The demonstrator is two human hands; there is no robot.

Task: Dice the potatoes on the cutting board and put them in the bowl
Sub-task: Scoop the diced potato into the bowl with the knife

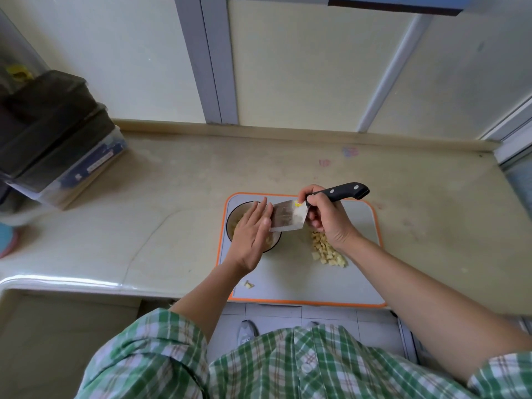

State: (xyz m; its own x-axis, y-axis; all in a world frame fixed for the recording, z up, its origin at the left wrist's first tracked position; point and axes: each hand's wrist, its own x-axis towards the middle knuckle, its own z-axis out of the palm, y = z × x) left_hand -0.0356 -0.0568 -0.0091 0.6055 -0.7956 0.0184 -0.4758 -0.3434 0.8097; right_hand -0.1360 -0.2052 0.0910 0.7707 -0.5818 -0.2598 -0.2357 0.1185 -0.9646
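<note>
We are curling our right grip [325, 220] round the cleaver [288, 218] handle while pressing our flat left grip [253, 234] against its blade over the bowl [229, 226], the light, probably sticky potato dice [328, 251] on the cutting board [288, 283] suiting blade-scooping over pinching.

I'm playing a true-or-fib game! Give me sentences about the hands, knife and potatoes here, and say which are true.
The right hand grips the black-handled steel cleaver. True.
The left hand lies flat on its blade, above the round bowl. True.
The bowl stands on a stove. False: it stands on the orange-edged grey cutting board.
Every potato cube is in the bowl. False: a pile of pale yellow potato cubes lies on the board.
</note>
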